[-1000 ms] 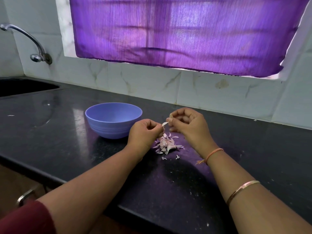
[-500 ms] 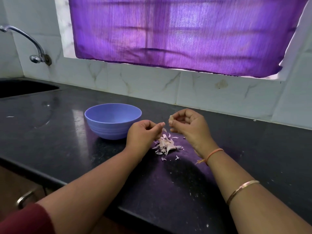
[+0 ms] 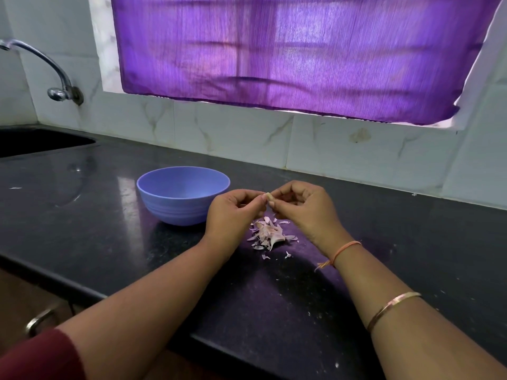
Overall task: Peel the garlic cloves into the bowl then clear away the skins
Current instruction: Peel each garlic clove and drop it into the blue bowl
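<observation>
1 garlic clove [image 3: 268,196] pinched between left hand [image 3: 233,213] and right hand [image 3: 308,212] fingers [image 3: 284,192], above skins [image 3: 270,233], beside bowl [image 3: 175,208].

On my feed I see a glossy black stone surface [image 3: 82,215], flecked with pale specks, running along a wall of white, grey-veined tiles [image 3: 233,133], one of which carries a brownish smudge [image 3: 359,135]. Above the tiles a purple curtain [image 3: 288,50] covers the window, and daylight glows through the cloth, leaks white along its lower and right edges, and tints the near surface violet. At far left I make out a dark sink [image 3: 35,141] set into the surface, with a curved chrome tap [image 3: 41,61] fixed to the wall above it. Below the front edge is a wooden cabinet front with a metal handle [image 3: 38,322].
</observation>
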`<state>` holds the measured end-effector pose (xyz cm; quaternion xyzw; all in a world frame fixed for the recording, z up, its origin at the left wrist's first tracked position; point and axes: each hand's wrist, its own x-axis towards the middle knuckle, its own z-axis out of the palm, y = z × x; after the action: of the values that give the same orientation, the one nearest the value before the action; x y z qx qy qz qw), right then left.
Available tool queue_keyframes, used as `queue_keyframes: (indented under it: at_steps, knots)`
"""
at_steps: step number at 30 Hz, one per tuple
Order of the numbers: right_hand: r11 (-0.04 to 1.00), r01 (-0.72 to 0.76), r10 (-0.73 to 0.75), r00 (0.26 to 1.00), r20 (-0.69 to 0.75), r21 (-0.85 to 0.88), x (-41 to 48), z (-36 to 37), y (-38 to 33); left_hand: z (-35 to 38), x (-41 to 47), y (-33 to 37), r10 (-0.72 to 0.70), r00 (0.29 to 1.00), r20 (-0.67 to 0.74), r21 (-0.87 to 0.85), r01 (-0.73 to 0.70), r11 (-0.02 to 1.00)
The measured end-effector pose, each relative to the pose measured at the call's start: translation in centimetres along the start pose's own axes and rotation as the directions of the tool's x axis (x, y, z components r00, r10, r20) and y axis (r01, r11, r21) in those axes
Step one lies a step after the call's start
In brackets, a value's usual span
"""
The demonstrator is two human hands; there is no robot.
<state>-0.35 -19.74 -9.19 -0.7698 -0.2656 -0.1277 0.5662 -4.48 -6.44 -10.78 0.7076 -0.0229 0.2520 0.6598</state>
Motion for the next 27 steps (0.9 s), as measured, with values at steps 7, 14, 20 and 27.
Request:
queue_keyframes:
  at_steps: [7,14,20,27]
  knots:
    - [0.997,0.024,-0.023,1.0,0.004,-0.074,0.0,0.1,-0.1,0.0,0.1,-0.1,-0.008,1.0,-0.009,-0.006,0.008,1.0]
    - [0.995,0.02,-0.016,0.999,0.039,-0.096,-0.1,0.1,0.0,-0.1,0.2,-0.2,-0.024,1.0,-0.015,0.054,0.024,0.998]
    - [0.993,-0.02,0.02,1.0,0.0,0.114,-0.3,0.1,-1.0,0.1,0.2,-0.2,-0.055,0.998,-0.039,0.103,0.058,0.993]
    - [0.93,-0.112,0.149,0.986,-0.079,0.35,-0.4,-0.5,-1.4,0.1,0.2,-0.3,-0.061,0.998,-0.034,0.142,0.065,0.988]
